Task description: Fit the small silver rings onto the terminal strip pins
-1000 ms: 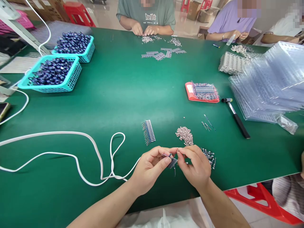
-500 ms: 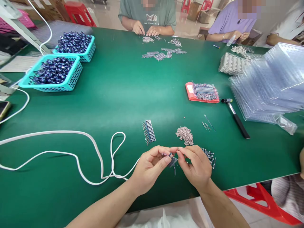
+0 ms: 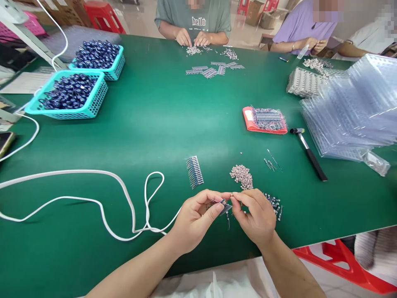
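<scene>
Comb-like strip [image 3: 226, 208] sits in the left hand [image 3: 196, 221], gripped by thumb and fingers; the right hand [image 3: 257, 216] pinches 1 tiny piece [image 3: 231, 195] at the left fingertips, near the pinkish pile [image 3: 242, 177].

The single view is taken from the person's head, at the near side of the green table [image 3: 139, 132], and it looks forward and down. The left hand [image 3: 195, 221] and the right hand [image 3: 256, 215] are quite near the camera, in the lower middle, and the forearms [image 3: 136, 267] enter from the bottom edge. The view is wide: it reaches from the turquoise baskets [image 3: 98, 101] at left to the clear plastic sheets [image 3: 356, 109] at right, and at the top the co-workers [image 3: 194, 31] across the table are cut by its edge.
</scene>
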The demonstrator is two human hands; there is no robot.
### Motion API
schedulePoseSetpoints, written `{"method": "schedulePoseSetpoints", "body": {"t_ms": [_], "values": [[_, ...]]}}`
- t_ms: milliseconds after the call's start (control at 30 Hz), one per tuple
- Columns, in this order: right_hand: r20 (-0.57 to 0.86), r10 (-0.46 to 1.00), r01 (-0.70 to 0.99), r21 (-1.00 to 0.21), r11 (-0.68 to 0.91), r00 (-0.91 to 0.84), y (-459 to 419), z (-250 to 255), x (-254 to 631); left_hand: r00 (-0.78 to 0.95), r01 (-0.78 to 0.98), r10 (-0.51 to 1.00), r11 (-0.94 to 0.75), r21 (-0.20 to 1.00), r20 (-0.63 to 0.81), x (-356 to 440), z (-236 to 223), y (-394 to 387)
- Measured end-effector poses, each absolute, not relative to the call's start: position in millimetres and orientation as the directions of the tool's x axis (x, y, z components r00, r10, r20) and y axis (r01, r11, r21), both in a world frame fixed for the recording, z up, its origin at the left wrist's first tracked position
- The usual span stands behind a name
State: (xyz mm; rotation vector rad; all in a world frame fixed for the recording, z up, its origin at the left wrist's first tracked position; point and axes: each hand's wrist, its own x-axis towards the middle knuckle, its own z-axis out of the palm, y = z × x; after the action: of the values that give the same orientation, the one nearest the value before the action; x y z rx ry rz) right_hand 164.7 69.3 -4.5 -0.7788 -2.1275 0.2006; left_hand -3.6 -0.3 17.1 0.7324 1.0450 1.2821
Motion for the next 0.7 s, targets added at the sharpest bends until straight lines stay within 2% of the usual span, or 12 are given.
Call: {"method": "schedulePoseSetpoints", "body": {"t_ms": [133, 367, 700], "values": [[0.65, 0.604, 0.444, -0.42, 0.791, -0.46, 69.9, -5.7, 165.4, -0.031, -0.37, 0.98, 0.171, 0.913, -0.196, -4.8, 17.0, 0.6], [0.641, 0.612, 0.402, -0.463, 0.79, -0.464, 69.7, -4.4, 165.5, -0.028, -0.431, 0.966, 0.22, 0.875, -0.257, -6.5, 18.6, 2.4], [0.638, 0.627, 0.363, -0.511, 0.779, -0.447, 68.8, -3.0, 165.1, -0.029, -0.458, 0.971, 0.199, 0.867, -0.238, -5.6, 18.4, 1.8]]}}
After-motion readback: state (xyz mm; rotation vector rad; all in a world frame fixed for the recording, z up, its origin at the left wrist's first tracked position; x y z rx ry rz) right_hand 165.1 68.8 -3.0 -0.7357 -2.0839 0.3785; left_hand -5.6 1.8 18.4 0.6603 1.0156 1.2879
